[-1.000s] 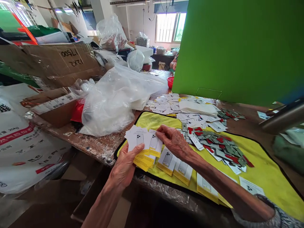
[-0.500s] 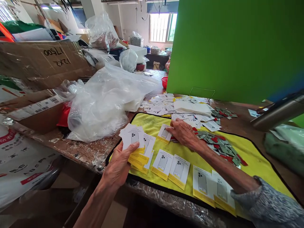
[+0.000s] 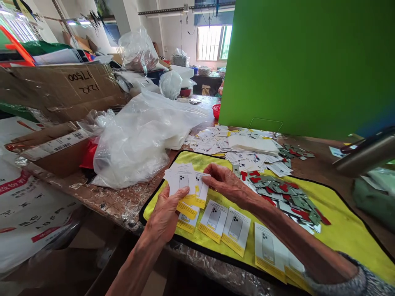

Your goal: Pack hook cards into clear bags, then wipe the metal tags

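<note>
My left hand (image 3: 168, 207) is closed around a fanned bunch of white-and-yellow printed cards (image 3: 182, 181), its thumb pressing on the front. At the bunch's right edge, my right hand (image 3: 224, 183) pinches the top corner of a card (image 3: 201, 190) with a phone drawing on it. This card touches or overlaps the bunch; I cannot tell which. Below lie similar cards, among them one card (image 3: 212, 220) and another card (image 3: 236, 230) side by side on the yellow cloth (image 3: 191, 158). My right forearm covers part of the cards at the lower right.
Right of my hand lies a heap of grey and red flat pieces (image 3: 286, 195). Behind the cloth are many loose cards (image 3: 210, 139) and a white stack (image 3: 253, 144). A clear plastic bag (image 3: 132, 144) lies left, a green panel (image 3: 302, 65) stands behind, a metal cylinder (image 3: 364, 154) right.
My right hand has moved left with a card from the middle of the cloth to the bunch in my left hand. The camera view has shifted slightly.
</note>
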Tool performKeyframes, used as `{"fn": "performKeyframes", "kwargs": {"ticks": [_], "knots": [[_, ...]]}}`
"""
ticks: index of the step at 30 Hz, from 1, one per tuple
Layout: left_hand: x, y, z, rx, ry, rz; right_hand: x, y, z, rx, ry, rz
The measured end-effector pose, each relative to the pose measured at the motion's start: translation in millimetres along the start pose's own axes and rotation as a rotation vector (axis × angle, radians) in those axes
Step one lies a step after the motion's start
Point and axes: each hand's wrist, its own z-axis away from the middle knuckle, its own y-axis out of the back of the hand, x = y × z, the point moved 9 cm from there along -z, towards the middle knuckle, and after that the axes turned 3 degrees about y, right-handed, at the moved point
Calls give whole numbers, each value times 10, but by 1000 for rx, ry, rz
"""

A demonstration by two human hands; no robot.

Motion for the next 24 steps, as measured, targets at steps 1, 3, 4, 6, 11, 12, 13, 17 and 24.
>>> {"fn": "performKeyframes", "kwargs": {"ticks": [1,3,4,6,11,12,13,17,24], "knots": [[-2,-5,0,-3,2,-2,-3,9,-1,7,4,33],[-8,-16,-1,-7,7,-5,-4,9,-7,8,7,107],[-10,-14,-3,-3,9,-5,-4,6,-13,6,8,142],[-8,10,-7,20,5,0,-12,-7,-29,1,17,193],[-13,68,-14,28,7,0,-82,-28,-63,32,58,192],[-18,73,-13,23,13,-2,-86,-40,-70,36,58,163],[-21,80,-12,23,19,-3,-82,-49,-77,47,51,133],[3,98,-13,33,18,5,-50,-38,-98,117,-5,85],[108,182,-32,100,-21,54,-143,-176,-93,-78,-33,-163]]}}
